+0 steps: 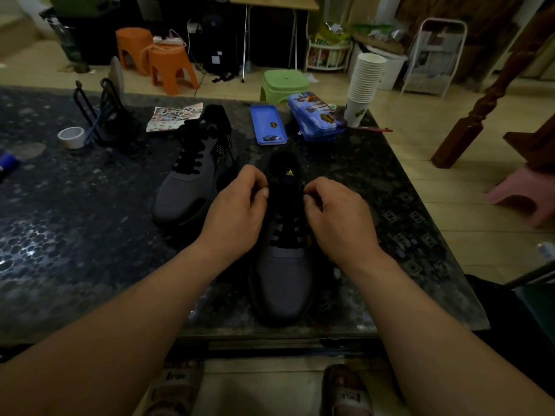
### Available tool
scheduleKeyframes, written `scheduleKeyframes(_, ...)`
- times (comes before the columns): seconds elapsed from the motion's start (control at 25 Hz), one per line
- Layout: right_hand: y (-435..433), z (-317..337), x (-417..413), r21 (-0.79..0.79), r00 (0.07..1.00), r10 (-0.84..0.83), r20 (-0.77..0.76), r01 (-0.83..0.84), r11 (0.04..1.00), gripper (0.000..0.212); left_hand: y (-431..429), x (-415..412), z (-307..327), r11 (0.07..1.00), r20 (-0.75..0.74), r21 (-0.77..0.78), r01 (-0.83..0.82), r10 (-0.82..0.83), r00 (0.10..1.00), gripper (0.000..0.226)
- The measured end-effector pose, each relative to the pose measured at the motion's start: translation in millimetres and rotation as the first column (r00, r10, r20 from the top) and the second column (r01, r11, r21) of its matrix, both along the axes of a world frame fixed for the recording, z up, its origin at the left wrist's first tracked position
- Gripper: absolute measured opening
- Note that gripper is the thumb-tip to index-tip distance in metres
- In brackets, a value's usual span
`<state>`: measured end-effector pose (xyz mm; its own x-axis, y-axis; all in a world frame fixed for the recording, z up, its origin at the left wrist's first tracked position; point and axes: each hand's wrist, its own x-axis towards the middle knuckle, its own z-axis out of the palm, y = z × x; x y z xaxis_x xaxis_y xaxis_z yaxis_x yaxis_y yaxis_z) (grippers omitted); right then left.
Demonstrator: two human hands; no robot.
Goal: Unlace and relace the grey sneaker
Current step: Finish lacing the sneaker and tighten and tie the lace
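Forearms converge; left hand (237, 211) and right hand (336, 214) pinch lace (285, 234) atop grey sneaker (282, 277); unlacing likely beginning, next loosen crossings

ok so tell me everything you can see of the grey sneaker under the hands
The grey sneaker stands upright on the dark speckled table, toe toward the person. Its upper looks like grey knit fabric over a dark sole. The black tongue carries a small yellow logo. Its black laces cross the lower eyelets. The left hand and right hand flank the tongue, fingers curled, pinching the laces near the top; lace ends are hidden.
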<state>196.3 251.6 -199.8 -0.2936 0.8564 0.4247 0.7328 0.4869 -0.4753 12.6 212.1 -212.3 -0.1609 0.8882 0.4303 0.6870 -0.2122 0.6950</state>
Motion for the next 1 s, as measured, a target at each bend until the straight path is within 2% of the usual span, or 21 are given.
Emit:
scheduleKeyframes(0.12,0.3,5.5,-0.5,-0.126,0.994,-0.055,-0.097,0.042,0.991,0.007,0.8,-0.5,2.5,0.997,0.051,-0.019,-0.069,0.07,0.996,0.005)
scheduleKeyframes(0.24,1.9,10.8,1.9,-0.246,0.97,-0.115,-0.215,0.06,0.967,0.007,2.2,-1.6,0.9,0.999,0.142,-0.047,-0.015,0.021,0.99,0.007)
scheduleKeyframes(0.36,2.3,8.5,5.9,-0.356,0.952,-0.1,-0.29,-0.01,0.934,0.005,1.4,1.8,-1.5,0.996,0.167,-0.086,0.021,-0.007,0.986,0.012)
scheduleKeyframes(0.48,4.1,1.6,5.5,-0.35,0.956,-0.057,-0.287,-0.049,0.936,0.004,2.2,3.8,-2.4,0.996,0.166,-0.085,0.004,0.01,0.986,0.008)
scheduleKeyframes(0.6,7.0,2.8,4.9,-0.363,0.936,-0.089,-0.341,-0.043,0.931,0.011,2.3,0.6,-4.1,0.995,0.157,-0.099,-0.007,0.023,0.987,0.011)
scheduleKeyframes(0.8,8.3,9.5,5.2,-0.516,0.851,-0.244,-0.465,-0.036,0.856,0.017,-1.5,-4.6,1.5,0.992,0.275,-0.108,0.068,-0.036,0.961,0.014)
scheduleKeyframes(0.96,4.4,13.0,3.7,-0.511,0.838,-0.227,-0.496,-0.071,0.857,0.026,-5.5,-1.8,7.7,0.99,0.32,-0.121,0.075,-0.033,0.947,0.019)
scheduleKeyframes(1.0,3.0,13.3,4.3,-0.501,0.852,-0.207,-0.481,-0.073,0.862,0.024,-8.3,-1.8,9.3,0.99,0.287,-0.117,0.079,-0.042,0.957,0.02)
